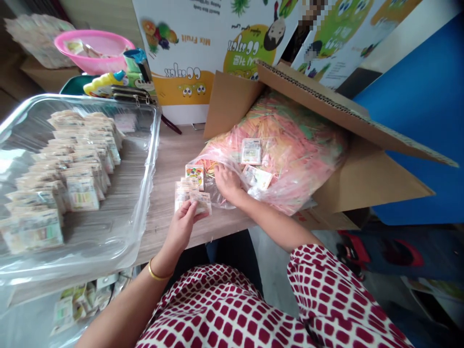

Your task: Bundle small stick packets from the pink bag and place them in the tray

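My left hand pinches a small printed sachet at the table's front edge. Several similar packets lie on the wood right behind it. My right hand reaches into the mouth of a large clear plastic bag. Thin pink, orange and green sticks fill that bag. The right fingertips are down among the sticks, and what they grip, if anything, is hidden. Two more sachets, one upper and one lower, rest on top of the bag.
A clear plastic tray on the left holds rows of filled sachets. Open flaps of a cardboard carton surround the bag. Behind stand printed cartons, a pink basin and a yellow glue bottle.
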Action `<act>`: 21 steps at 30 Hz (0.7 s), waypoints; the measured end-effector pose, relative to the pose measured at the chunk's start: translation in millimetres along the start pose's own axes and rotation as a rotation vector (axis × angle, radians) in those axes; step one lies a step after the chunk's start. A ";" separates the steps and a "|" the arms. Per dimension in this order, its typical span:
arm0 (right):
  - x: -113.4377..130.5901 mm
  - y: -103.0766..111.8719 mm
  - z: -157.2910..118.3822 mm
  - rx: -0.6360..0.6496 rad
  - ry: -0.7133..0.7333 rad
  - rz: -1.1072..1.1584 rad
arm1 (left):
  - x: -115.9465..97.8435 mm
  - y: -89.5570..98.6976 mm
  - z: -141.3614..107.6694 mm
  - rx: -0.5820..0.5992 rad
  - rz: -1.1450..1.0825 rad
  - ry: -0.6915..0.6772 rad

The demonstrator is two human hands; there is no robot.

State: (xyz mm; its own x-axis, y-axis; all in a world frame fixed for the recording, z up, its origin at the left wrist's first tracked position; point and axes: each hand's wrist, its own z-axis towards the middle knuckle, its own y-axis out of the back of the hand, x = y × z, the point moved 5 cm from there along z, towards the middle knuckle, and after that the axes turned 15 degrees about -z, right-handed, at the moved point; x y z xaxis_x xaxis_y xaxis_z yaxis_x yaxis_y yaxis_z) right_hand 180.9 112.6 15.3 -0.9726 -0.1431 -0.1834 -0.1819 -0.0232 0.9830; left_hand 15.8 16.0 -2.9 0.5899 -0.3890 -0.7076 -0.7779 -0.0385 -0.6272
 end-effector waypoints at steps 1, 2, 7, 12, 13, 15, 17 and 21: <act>0.2 -0.1 -2.4 -0.010 -0.009 -0.036 | -1.5 0.2 0.6 -0.005 -0.006 -0.004; -0.1 0.3 -4.4 -0.017 -0.026 -0.082 | -2.8 0.5 1.1 -0.009 -0.007 -0.005; -4.4 7.9 -8.4 -0.024 -0.077 -0.090 | -2.7 3.8 4.7 -0.014 0.002 0.012; -12.3 15.2 -9.2 0.057 -0.079 0.034 | -0.8 8.2 7.8 0.000 0.013 -0.022; -13.5 16.1 -8.9 0.060 -0.076 0.045 | -0.5 8.4 8.1 0.001 0.012 -0.024; -15.6 15.7 -7.8 0.072 -0.067 0.050 | -0.2 8.4 8.3 -0.001 0.012 -0.018; -16.8 13.4 -6.4 0.098 -0.048 0.059 | -0.5 8.4 8.6 -0.010 0.012 -0.015; -20.5 15.6 -4.4 0.078 -0.060 0.151 | -1.6 8.5 11.5 -0.029 -0.005 -0.012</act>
State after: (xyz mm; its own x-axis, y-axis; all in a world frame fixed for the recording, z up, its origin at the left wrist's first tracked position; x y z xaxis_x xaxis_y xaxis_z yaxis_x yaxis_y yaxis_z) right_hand 198.7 110.8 34.4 -0.9962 -0.0795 -0.0361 -0.0418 0.0713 0.9966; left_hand 10.8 26.9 -10.8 0.5966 -0.3775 -0.7082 -0.7804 -0.0670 -0.6217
